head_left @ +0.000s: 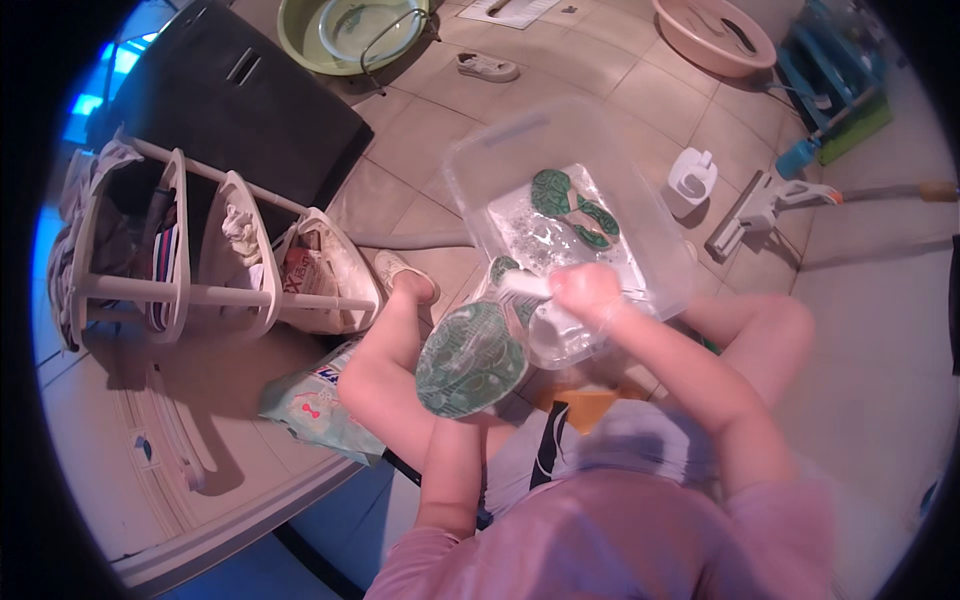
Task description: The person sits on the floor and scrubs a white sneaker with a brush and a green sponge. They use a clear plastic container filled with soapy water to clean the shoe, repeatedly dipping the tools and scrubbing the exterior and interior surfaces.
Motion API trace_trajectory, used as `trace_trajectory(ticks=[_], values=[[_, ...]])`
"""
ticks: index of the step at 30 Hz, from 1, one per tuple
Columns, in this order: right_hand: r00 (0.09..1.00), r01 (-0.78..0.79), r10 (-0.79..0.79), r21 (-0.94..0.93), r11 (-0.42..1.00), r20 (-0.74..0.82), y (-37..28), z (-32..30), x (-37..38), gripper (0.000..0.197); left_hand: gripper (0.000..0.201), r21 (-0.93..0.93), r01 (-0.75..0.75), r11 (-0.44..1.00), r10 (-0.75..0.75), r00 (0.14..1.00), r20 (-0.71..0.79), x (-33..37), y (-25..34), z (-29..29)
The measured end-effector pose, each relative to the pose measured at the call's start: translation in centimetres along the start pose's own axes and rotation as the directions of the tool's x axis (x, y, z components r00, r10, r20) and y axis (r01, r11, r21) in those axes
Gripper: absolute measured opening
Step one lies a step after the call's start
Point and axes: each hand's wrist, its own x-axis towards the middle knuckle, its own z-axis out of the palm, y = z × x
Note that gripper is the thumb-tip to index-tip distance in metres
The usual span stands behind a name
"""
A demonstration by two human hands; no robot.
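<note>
A shoe (472, 358) with a green patterned sole is turned sole up over the near left edge of the tub. My left forearm reaches up behind it, and the shoe hides my left hand, which holds it from below. Closed around a white scrubbing brush (528, 287), my right hand (590, 293) presses the bristles near the narrow part of the sole. In the clear plastic tub (575, 140) between my legs, a matching green-soled shoe (575, 208) lies sole up in shallow, sudsy water.
On the left stands a white rack (225, 290) with cloths and bags, near a dark cabinet (240, 110). A white jug (690, 182) and a squeegee mop head (755, 212) lie right of the tub. Farther off are a green basin (300, 50), a pink basin (700, 45) and a white shoe (487, 67).
</note>
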Motion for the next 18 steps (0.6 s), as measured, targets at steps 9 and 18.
trace_trajectory(ticks=[9,18], values=[[0.933,0.344,-0.332,0.074,0.936,-0.138,-6.6,-0.4,0.1,0.030,0.045,0.055,-0.147,0.988,0.152,0.983,-0.099,-0.3,1.4,-1.4],[0.906,0.415,-0.406,-0.066,0.907,0.120,-8.6,-1.1,1.5,0.027,0.043,0.077,-0.162,0.984,0.172,0.974,-0.149,-0.5,2.5,-3.1]])
